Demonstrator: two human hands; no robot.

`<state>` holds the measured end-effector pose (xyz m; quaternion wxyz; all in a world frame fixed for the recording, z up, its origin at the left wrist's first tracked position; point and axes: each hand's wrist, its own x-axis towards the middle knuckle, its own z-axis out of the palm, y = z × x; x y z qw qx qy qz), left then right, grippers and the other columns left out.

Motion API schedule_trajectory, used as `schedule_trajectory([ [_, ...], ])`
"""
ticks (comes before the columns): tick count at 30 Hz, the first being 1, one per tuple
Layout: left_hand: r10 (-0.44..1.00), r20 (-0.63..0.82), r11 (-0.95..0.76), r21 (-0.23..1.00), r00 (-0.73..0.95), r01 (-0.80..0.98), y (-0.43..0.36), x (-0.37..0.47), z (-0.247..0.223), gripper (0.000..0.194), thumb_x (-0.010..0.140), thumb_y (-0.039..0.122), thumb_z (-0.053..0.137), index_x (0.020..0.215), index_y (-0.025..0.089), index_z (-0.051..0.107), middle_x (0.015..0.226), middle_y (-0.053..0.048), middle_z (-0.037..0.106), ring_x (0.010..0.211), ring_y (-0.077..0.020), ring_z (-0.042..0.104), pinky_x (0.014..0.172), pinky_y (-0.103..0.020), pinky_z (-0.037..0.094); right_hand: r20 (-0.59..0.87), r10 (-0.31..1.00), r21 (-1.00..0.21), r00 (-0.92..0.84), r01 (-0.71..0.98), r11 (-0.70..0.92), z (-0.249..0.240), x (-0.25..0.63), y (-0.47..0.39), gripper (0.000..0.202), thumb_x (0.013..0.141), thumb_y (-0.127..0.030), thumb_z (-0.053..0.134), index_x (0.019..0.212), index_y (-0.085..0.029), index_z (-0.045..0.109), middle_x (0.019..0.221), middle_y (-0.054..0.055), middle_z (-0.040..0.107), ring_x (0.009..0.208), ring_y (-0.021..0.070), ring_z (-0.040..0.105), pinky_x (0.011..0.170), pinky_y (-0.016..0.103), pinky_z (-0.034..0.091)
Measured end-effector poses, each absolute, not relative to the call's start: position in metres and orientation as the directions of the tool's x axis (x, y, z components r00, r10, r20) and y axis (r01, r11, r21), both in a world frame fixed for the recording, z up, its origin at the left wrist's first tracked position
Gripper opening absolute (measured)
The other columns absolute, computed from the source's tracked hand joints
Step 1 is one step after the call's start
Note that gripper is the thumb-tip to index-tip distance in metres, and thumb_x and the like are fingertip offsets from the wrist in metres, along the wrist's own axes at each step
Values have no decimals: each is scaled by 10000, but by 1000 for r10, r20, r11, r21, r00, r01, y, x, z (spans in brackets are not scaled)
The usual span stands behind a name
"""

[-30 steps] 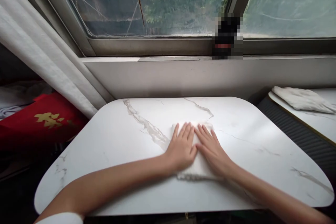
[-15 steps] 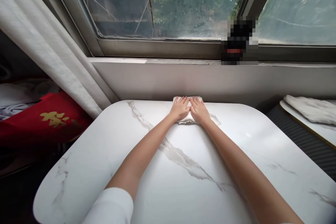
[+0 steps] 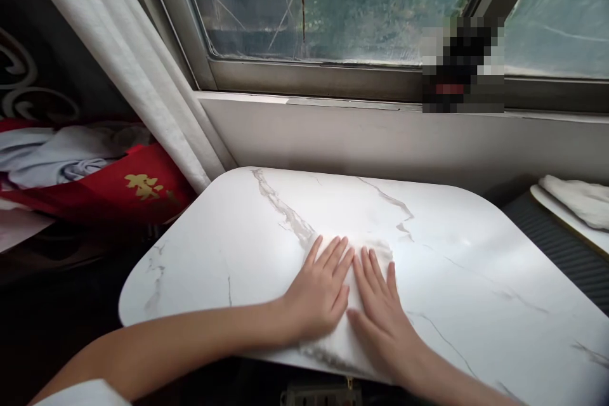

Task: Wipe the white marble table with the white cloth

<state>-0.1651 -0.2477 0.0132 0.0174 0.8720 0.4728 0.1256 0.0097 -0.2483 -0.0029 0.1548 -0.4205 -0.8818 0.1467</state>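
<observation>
A white cloth [image 3: 340, 346] lies spread on a white marble-patterned tabletop [image 3: 476, 279], close to the table's near edge. My left hand [image 3: 316, 295] rests flat on the cloth's left part, fingers stretched forward. Beside it my right hand [image 3: 380, 307] presses flat on the right part, its fingers slightly spread. Both hands are open, palms down, with their fingertips almost meeting. Much of the cloth is hidden under them.
A window [image 3: 352, 6] and a pale wall [image 3: 333, 133] stand behind the table. On the left hang a white curtain [image 3: 118, 44] and a red bag [image 3: 95, 196] with clothes. At the right, a folded white cloth [image 3: 578, 200] sits on another surface.
Both hands have drawn the cloth from the table's far edge back towards me, close to the near edge. The view has turned a little to the left.
</observation>
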Motion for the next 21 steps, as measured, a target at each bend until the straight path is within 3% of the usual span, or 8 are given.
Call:
schedule_trajectory([
  [3, 822, 189, -564, 139, 537, 814, -292, -175, 18, 585, 911, 226, 354, 1453, 110, 167, 1512, -112, 184, 1392, -262, 97, 1132, -497, 89, 170, 696, -470, -697, 564, 679, -9, 11, -284, 730, 927, -447, 304, 1460, -180, -118, 1535, 105, -13, 1389, 283, -46, 1095, 547, -50],
  [7, 832, 173, -550, 135, 527, 824, -301, -188, 19, 603, 894, 202, 375, 1452, 107, 171, 1509, -120, 188, 1390, -266, 119, 1126, -508, 112, 208, 687, -515, -696, 519, 682, -17, -2, -285, 760, 904, -472, 323, 1461, -182, -106, 1536, 88, -22, 1387, 291, -63, 1092, 545, -67],
  [10, 865, 166, -496, 143, 473, 857, -266, -203, 16, 555, 912, 243, 352, 1434, 95, 234, 1494, -123, 238, 1386, -240, 152, 1132, -484, 105, 109, 727, -551, -678, 567, 612, -8, -24, -247, 668, 933, -454, 249, 1469, -196, -55, 1536, 56, -13, 1395, 238, -45, 1115, 505, -23],
  [12, 883, 164, -462, 146, 439, 875, -226, -215, 14, 523, 930, 277, 318, 1417, 91, 280, 1484, -119, 269, 1382, -220, 175, 1136, -459, 90, -17, 765, -547, -644, 646, 532, 4, -44, -207, 624, 946, -428, 186, 1475, -141, 18, 1534, 79, 5, 1397, 221, -31, 1122, 485, 23],
  [14, 883, 160, -463, 142, 442, 875, -180, -228, 12, 518, 943, 309, 287, 1410, 85, 295, 1482, -118, 274, 1380, -204, 185, 1138, -435, 70, -67, 817, -469, -572, 741, 481, 14, -66, -160, 633, 939, -408, 193, 1467, -71, 102, 1528, 134, 48, 1394, 253, -29, 1113, 501, 50],
  [18, 901, 174, -419, 115, 397, 901, -90, -249, 9, 505, 935, 262, 258, 1404, 79, 307, 1471, -113, 305, 1367, -186, 224, 1132, -416, 68, 68, 857, -217, -511, 830, 513, 16, -106, -74, 580, 920, -256, 182, 1440, 3, 174, 1511, 171, 158, 1397, 252, 89, 1103, 519, 54],
  [21, 906, 185, -400, 85, 380, 913, -42, -259, 9, 491, 927, 247, 270, 1395, 111, 328, 1468, -101, 317, 1356, -182, 253, 1125, -414, 88, 150, 874, -132, -463, 867, 481, 11, -124, -32, 572, 911, -232, 182, 1421, 23, 219, 1497, 166, 216, 1386, 233, 157, 1108, 502, 72],
])
